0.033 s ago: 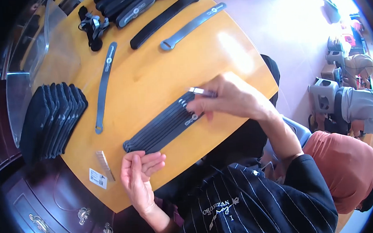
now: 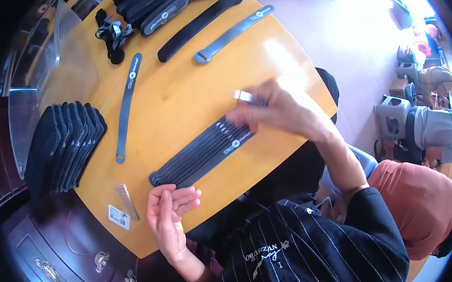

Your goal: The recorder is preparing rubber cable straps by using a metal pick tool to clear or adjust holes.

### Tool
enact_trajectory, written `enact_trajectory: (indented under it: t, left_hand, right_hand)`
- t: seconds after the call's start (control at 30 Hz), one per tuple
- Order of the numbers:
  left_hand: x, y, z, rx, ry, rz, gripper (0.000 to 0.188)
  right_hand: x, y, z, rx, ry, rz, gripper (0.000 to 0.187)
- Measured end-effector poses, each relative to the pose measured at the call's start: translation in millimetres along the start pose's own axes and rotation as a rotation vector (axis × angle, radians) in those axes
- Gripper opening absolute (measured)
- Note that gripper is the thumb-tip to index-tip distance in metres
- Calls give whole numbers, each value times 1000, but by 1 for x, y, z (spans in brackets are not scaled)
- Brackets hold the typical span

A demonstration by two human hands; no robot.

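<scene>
Right hand (image 2: 288, 111) shifted forward with silver-ended object (image 2: 243, 96) (left hand (image 2: 168, 217) near black straps (image 2: 195, 152)).

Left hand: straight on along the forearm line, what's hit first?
Left hand would likely meet the near end of the dark straps. Depth's unclear: it might touch them or pass just above.

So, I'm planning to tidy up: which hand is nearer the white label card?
Left. The left hand is just right of the white label card; the right hand is much farther away, toward the upper right.
</scene>
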State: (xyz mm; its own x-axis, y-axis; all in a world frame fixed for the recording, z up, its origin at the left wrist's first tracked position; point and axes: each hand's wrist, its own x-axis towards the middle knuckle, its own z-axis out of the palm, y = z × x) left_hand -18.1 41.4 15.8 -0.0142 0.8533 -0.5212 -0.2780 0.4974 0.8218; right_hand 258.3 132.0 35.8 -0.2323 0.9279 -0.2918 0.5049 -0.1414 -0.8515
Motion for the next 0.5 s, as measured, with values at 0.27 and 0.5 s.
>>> enact_trajectory:
  t: [0.27,0.5]
  left_hand:
    - [-21,1,38,270,-89,198,28]
    - [-15,-20,67,215,-313,170,25]
  right_hand:
    - [75,21,-23,-664,467,-332,21]
    - [42,35,-33,-479,469,-339,18]
